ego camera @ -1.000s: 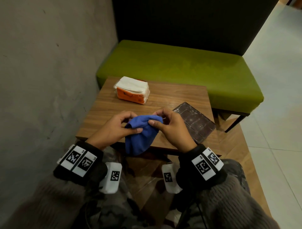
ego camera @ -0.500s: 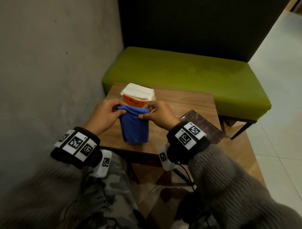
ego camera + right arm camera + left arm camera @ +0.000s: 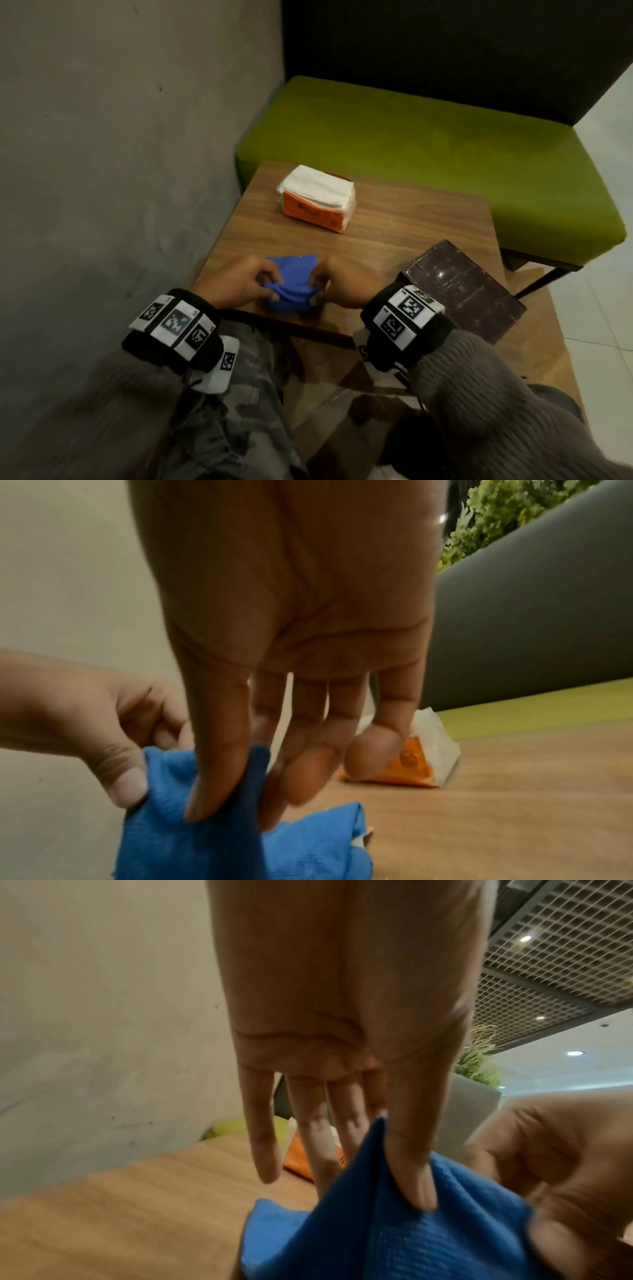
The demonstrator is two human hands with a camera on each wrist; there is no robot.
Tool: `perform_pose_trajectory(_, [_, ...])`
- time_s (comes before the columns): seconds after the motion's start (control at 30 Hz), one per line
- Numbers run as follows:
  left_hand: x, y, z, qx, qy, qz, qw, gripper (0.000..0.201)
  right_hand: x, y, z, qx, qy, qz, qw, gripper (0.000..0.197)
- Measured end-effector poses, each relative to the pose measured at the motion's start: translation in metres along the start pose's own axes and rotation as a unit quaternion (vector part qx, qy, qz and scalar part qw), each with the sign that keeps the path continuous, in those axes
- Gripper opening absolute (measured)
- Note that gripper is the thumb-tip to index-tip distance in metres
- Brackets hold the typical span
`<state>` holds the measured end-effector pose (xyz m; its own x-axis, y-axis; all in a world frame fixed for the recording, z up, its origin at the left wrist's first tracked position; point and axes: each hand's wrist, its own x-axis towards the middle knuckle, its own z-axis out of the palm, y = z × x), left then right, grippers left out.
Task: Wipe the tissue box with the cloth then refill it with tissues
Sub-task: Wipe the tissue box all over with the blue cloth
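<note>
A blue cloth (image 3: pixel 294 282) lies folded on the wooden table (image 3: pixel 394 222) near its front edge. My left hand (image 3: pixel 265 284) pinches its left side between thumb and fingers, and my right hand (image 3: pixel 317 291) pinches its right side. The left wrist view shows the thumb pressed into the blue cloth (image 3: pixel 394 1231); the right wrist view shows thumb and fingers nipping a fold of the cloth (image 3: pixel 246 818). An orange pack of white tissues (image 3: pixel 317 198) sits at the far side of the table. A dark, glossy tissue box (image 3: pixel 462 291) lies flat at the table's right front corner.
A grey wall (image 3: pixel 120 171) runs close along the table's left. A green bench (image 3: pixel 428 144) with a dark back stands behind the table. Pale floor tiles (image 3: pixel 599 308) lie to the right. My knees are under the table's front edge.
Both hands have brought the cloth down from in front of the tissue pack to the table's front edge, where it now lies bunched and folded instead of hanging.
</note>
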<state>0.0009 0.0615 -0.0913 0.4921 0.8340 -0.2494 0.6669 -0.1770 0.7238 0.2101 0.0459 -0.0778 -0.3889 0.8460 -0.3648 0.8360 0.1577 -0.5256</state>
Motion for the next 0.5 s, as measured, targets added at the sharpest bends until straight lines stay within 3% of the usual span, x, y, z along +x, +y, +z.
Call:
perform_pose_trajectory(0.07, [0.013, -0.008, 0.0, 0.0, 0.006, -0.025, 1.0, 0.038, 0.007, 0.0, 0.004, 0.017, 0.016, 0.019, 1.0, 0.02])
perform_pose_trajectory(0.17, [0.036, -0.01, -0.001, 0.0, 0.121, -0.067, 0.99, 0.027, 0.011, -0.001, 0.003, 0.08, 0.141, 0.064, 0.985, 0.034])
perform_pose_trajectory(0.23, [0.042, -0.009, 0.007, 0.032, 0.152, -0.088, 0.984, 0.048, 0.005, 0.002, -0.001, 0.108, 0.19, 0.08, 0.972, 0.045])
perform_pose_trajectory(0.37, [0.038, 0.005, 0.039, 0.148, 0.113, -0.049, 0.981, 0.05, -0.036, 0.019, -0.013, 0.094, 0.257, 0.087, 0.958, 0.047])
perform_pose_trajectory(0.5, [0.039, 0.021, 0.072, 0.227, 0.017, -0.091, 0.969, 0.06, -0.095, 0.046, -0.023, 0.011, 0.255, 0.194, 0.947, 0.062])
